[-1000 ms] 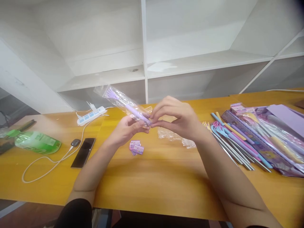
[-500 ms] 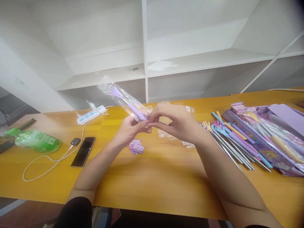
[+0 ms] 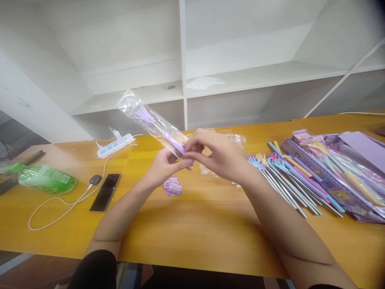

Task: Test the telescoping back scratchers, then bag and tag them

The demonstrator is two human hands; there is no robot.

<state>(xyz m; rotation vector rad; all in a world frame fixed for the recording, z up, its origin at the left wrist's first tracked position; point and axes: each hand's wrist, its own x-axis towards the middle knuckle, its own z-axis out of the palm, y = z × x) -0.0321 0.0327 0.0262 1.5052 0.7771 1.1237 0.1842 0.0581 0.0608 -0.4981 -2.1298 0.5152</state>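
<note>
Pinching bagged purple scratcher (image 3: 172,142), left hand (image 3: 165,165) and right hand (image 3: 217,154) closed, cards (image 3: 173,187) unreadable

The person's left hand (image 3: 164,167) is pinching, its thumb pointing inward. The right hand (image 3: 215,154) is arching over from the other side, thumb and fingertips closing together right beside the left thumb. Both forearms are reaching forward and converging, the left upper arm wearing a black sleeve (image 3: 95,269).
</note>
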